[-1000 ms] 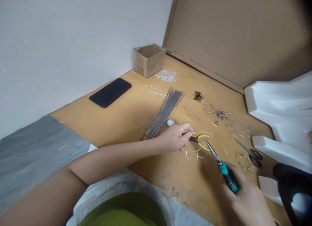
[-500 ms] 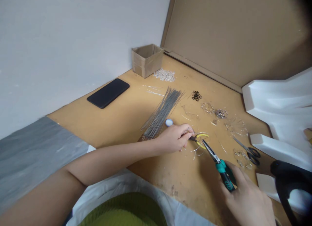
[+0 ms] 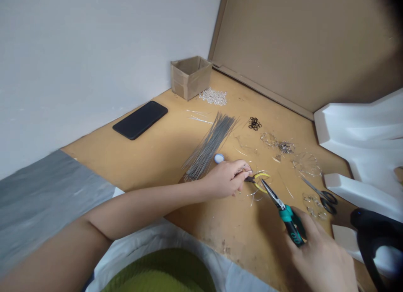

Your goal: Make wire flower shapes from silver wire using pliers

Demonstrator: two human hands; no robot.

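My left hand pinches a piece of thin silvery wire, whose curled ends stick out past the fingertips. Wrapped in my right hand are long-nose pliers with teal and black handles. Their tip points at the wire, just right of my left fingers; I cannot tell whether the jaws touch it. Behind the wire, yellow-handled pliers lie on the table, partly hidden by my left hand. A bundle of straight grey wires and a small round white lid with a blue rim are beside my left hand.
A cardboard box stands at the back near a heap of small clear pieces. A black phone lies left. Black rings, wire loops, scissors and white foam occupy the right.
The long-nose pliers' tip has shifted slightly left and toward the wire. The wire's dangling ends have turned a little. My left hand has stayed almost still.
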